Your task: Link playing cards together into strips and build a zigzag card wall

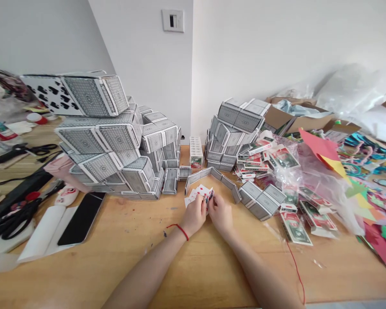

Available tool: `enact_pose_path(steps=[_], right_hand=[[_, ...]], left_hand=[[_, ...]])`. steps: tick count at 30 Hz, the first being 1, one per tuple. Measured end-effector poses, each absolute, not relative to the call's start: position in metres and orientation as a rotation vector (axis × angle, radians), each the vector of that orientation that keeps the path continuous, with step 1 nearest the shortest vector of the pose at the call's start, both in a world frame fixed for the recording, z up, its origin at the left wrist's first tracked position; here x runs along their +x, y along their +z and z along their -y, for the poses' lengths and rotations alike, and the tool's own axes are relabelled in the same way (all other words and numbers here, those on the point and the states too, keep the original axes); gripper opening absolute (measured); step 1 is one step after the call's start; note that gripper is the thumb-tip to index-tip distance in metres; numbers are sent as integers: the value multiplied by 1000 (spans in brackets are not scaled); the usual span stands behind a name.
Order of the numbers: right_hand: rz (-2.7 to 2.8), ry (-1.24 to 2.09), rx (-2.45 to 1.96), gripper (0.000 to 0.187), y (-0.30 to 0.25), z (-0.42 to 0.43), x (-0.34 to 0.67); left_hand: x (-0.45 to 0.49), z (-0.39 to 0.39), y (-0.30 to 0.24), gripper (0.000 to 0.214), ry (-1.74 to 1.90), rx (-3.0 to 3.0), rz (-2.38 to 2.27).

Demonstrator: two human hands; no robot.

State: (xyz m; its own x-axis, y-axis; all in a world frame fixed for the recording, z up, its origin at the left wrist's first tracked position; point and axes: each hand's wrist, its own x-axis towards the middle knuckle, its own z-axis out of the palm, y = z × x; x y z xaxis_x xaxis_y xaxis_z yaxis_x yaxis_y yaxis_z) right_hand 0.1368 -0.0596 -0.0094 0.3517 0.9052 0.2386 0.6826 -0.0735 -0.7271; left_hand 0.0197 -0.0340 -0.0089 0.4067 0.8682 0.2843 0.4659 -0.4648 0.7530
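Currently both hands are drawn in close at table level, working a small fan of red-suit playing cards [197,194]. Left hand [194,215], red thread bracelet [180,231] at the wrist: fingers curled, closed on the lower edge of the fan. Right hand [220,213]: likewise curled, fingertips pressed to the right side of the cards; exact grip hidden behind the knuckles. Forearms angle inward from the bottom of the view, wrists bent, elbows out of frame. Just ahead of the hands stands a low zigzag wall of grey-backed cards [210,177], upright, not touched. Beyond it, left of the hands, rises a tall stack of card boxes [109,146]; to their right, a smaller stack [234,133] and loose dollar-printed boxes [295,228] beside a clear plastic bag [312,171]. Well left of the left hand: black smartphone [80,218] and scissors [14,219] on the wooden table [138,268].
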Motion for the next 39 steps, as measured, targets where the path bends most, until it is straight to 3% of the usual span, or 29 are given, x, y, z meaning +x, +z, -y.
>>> enact_pose_path(steps=[7, 21, 30, 34, 39], right_hand=[[1381, 628, -1505, 33, -8, 53, 149], [1278, 412, -1668, 43, 1, 56, 148], [1264, 1136, -1337, 36, 4, 49, 165], [1333, 1004, -1391, 33, 0, 52, 163], [1501, 573, -1622, 28, -3, 58, 150]], left_hand=[[15, 30, -7, 8, 874, 2068, -1180], [17, 35, -8, 10, 799, 2227, -1129], [14, 35, -12, 9, 973, 2014, -1367], [14, 35, -13, 8, 984, 2017, -1348], [17, 36, -14, 7, 930, 2026, -1275]])
